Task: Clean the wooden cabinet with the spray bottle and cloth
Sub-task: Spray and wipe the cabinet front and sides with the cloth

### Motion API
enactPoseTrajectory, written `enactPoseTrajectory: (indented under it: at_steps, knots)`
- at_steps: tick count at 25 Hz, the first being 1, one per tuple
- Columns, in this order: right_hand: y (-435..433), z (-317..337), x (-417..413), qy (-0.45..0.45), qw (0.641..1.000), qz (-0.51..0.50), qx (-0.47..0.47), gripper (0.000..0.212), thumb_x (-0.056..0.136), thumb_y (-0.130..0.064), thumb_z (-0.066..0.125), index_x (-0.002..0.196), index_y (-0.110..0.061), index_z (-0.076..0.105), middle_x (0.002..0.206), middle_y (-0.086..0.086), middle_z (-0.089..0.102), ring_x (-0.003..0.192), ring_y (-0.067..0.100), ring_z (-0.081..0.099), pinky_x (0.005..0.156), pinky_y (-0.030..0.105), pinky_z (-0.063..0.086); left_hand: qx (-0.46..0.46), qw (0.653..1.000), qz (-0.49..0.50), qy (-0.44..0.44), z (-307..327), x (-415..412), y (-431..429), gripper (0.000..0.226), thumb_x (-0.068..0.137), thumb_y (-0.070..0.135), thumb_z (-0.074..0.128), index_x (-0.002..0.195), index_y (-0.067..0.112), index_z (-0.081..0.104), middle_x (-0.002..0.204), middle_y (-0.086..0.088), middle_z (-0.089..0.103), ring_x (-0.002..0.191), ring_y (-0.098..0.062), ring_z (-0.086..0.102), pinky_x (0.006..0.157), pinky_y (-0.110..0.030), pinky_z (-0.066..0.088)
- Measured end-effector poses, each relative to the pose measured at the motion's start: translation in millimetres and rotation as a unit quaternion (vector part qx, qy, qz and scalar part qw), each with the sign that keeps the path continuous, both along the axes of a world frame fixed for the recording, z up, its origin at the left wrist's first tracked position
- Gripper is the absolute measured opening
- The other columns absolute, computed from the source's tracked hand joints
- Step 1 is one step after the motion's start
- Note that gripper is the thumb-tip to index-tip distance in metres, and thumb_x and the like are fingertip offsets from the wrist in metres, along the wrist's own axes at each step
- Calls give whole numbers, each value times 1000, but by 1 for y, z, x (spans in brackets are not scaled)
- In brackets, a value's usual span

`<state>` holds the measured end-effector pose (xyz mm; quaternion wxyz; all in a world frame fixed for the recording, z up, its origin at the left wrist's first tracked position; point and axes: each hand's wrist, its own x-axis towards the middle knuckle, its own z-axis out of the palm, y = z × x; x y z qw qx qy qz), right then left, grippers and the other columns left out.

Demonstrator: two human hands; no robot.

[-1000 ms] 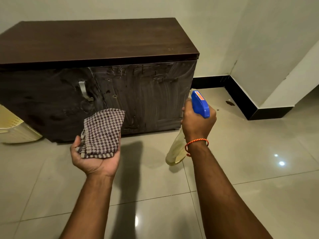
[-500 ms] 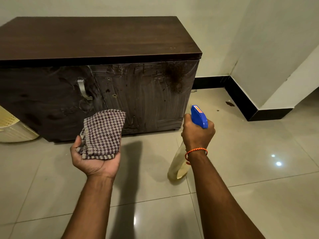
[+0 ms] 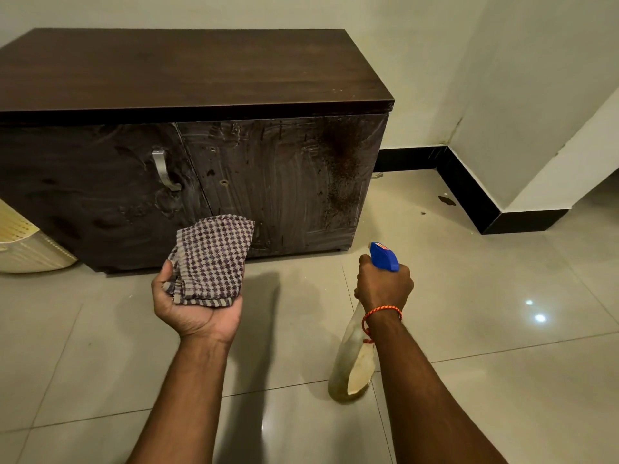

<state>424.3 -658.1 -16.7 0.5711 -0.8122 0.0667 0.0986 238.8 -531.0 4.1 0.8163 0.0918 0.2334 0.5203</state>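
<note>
The wooden cabinet [image 3: 201, 72] stands against the wall, and every position below is taken from it. Your left hand [image 3: 197, 306] is held palm up just in front of the cabinet's lower edge, below the seam between its two doors. Its fingers are curled round a bunched checked cloth [image 3: 212, 259]. The cloth stands proud of the palm, which I judge keeps a wiping face ready for the door. Your right hand [image 3: 385, 286] is in front of the cabinet's right corner and nearer to you than the cloth, wrapped firmly round the neck of the spray bottle [image 3: 351, 360]. The blue head points towards the cabinet and the body hangs down close to the floor [image 3: 485, 346]; whether it touches cannot be told. The right door [image 3: 284, 182] carries pale smeared streaks and a dark speckled patch [image 3: 341, 169] near its upper right corner, which reads as spray not yet wiped. In my judgement the cloth is due on that patch next. The left door bears a metal handle [image 3: 164, 169]. A pale slatted basket [image 3: 30, 242] stands at the cabinet's left end.
</note>
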Motion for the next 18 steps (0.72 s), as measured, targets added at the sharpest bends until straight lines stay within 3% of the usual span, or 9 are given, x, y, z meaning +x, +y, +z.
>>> enactPoseTrajectory:
  at_steps: [7, 11, 14, 18]
  knots:
    - [0, -8, -2, 47, 999, 5, -3, 25, 81, -20, 74, 97, -6, 60, 89, 23, 70, 81, 40, 71, 80, 49, 62, -10, 1000, 7, 10, -6, -1, 2, 75, 75, 45, 61, 145, 19, 57, 147, -5, 58, 134, -28, 57, 113, -46, 39]
    - [2, -2, -7, 12, 1000, 7, 2, 22, 83, -18, 74, 78, -18, 52, 78, 19, 65, 79, 42, 70, 79, 50, 62, -13, 1000, 18, 5, -8, -3, 3, 75, 75, 44, 61, 145, 18, 56, 146, -6, 59, 133, -28, 58, 113, -46, 40]
    - [4, 17, -8, -30, 999, -2, 36, 20, 81, -21, 74, 70, -15, 58, 74, 23, 67, 71, 44, 67, 67, 52, 61, -19, 1000, 24, 0, -10, -6, 5, 77, 76, 42, 61, 148, 17, 53, 149, -6, 57, 135, -28, 56, 115, -46, 39]
    - [7, 58, 3, -152, 986, -18, 71, 21, 77, -26, 67, 62, -13, 60, 65, 24, 64, 61, 48, 62, 54, 53, 56, -21, 1000, 19, 5, -13, -3, 3, 73, 80, 41, 59, 148, 17, 52, 141, -4, 62, 134, -27, 56, 112, -44, 41]
